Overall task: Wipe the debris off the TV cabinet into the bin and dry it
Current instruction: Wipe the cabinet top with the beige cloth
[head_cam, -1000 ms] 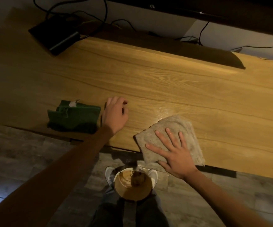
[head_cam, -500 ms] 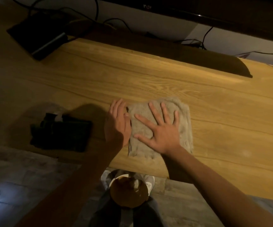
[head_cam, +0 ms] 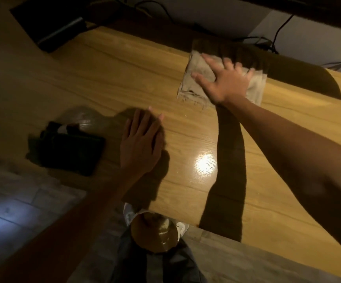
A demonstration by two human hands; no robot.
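Wiping w/ rt hand [head_cam: 224, 82] flat on cloth [head_cam: 196, 78] at counter [head_cam: 124, 74] back; lt hand [head_cam: 140, 144] flat, bracing, holding nothing.

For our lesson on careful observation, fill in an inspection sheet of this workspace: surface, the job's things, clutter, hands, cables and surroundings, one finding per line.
Surface: wooden TV cabinet top, a bright glare patch near the front edge, small crumbs just in front of the cloth.
Job's things: beige cloth spread flat toward the back of the top; bin on the floor below the front edge; dark folded cloth at front left.
Clutter: black box at the back left corner.
Hands: right hand pressed flat on the beige cloth; left hand flat on the bare top.
Cables: black cables behind the cabinet, along the wall.
Surroundings: grey plank floor, dim light.
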